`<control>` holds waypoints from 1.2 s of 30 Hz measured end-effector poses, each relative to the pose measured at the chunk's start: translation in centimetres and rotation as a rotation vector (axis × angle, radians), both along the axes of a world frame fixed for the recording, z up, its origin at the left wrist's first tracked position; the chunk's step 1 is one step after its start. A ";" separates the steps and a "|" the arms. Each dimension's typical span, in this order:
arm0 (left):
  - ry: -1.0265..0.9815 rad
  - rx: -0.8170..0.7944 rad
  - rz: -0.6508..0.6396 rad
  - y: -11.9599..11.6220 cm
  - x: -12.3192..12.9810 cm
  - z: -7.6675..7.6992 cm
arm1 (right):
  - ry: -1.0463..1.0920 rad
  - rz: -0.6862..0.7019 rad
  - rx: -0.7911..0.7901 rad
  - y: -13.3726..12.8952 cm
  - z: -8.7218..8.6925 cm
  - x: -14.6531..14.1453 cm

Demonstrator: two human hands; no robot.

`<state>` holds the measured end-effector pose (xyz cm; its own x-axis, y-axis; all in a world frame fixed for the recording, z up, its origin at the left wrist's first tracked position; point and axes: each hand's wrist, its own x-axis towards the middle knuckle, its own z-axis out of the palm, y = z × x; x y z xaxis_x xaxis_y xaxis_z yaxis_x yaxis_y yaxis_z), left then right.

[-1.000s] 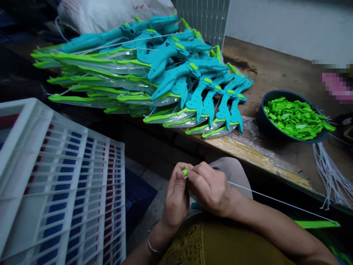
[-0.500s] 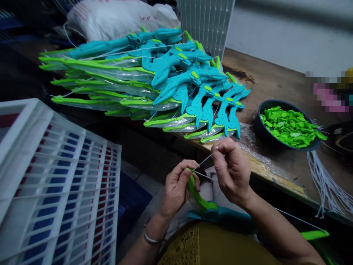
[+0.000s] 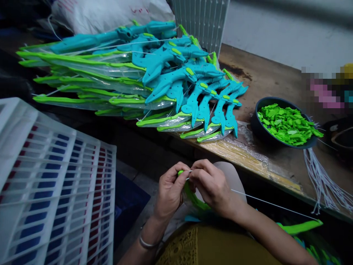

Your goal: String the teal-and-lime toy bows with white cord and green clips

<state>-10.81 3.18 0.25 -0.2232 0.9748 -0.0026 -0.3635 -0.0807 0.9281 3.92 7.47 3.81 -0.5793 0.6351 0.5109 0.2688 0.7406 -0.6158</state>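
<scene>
My left hand [image 3: 169,191] is closed around the tip of the green limb of a toy bow [image 3: 195,198], which lies across my lap. Fingertips of my right hand [image 3: 213,187] pinch a white string [image 3: 267,203] close to that tip, almost touching the left fingers. From behind the right hand the string runs taut to the bow's other green tip [image 3: 303,226]. Most of the bow's blue middle is hidden by my right hand and forearm. The exact hold on the string's end is too small to make out.
A pile of blue and green toy bows [image 3: 168,79] covers much of the wooden table [image 3: 264,70]. Right of it stands a dark bowl [image 3: 263,134] of small green parts, with white strings [image 3: 317,180] hanging over the edge. A white crate [image 3: 112,184] is at my left.
My right hand has moved left and down, from pulling a loop of string away to meeting my left hand at the bow tip. The view has shifted slightly.
</scene>
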 end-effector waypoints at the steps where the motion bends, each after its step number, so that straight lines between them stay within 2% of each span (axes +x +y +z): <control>1: -0.014 0.004 -0.021 0.0 0.0 0.1 | 0.045 -0.013 -0.039 0.1 -0.2 -0.1; 4: -0.052 0.004 -0.086 -0.2 -0.1 0.1 | 0.164 -0.064 -0.217 0.3 -0.6 -0.3; 10: -0.004 -0.007 -0.186 0.0 -1.2 -0.5 | 0.356 -0.025 -0.754 0.3 -1.2 -0.6; 12: -0.025 -0.011 -0.177 0.1 -1.2 -0.4 | 0.373 -0.029 -0.852 0.2 -1.5 -0.8; 14: -0.064 -0.028 -0.153 0.2 -0.8 -0.3 | 0.385 -0.033 -0.872 0.2 -1.7 -1.0; 21: -0.005 -0.091 -0.030 -0.4 0.5 -0.8 | 0.369 -0.004 -0.586 -0.1 -1.5 -0.7; 27: 0.010 -0.104 -0.020 -0.2 1.0 -0.8 | 0.212 -0.046 -0.204 0.2 -1.1 -0.1; 36: -0.016 -0.129 -0.010 -0.2 0.9 -1.0 | 0.195 0.085 -0.032 1.0 -0.8 0.0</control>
<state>-9.93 3.01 -0.74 -0.2124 0.9682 -0.1320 -0.3782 0.0431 0.9247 3.94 8.43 3.02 -0.5235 0.6061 0.5988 0.0799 0.7347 -0.6737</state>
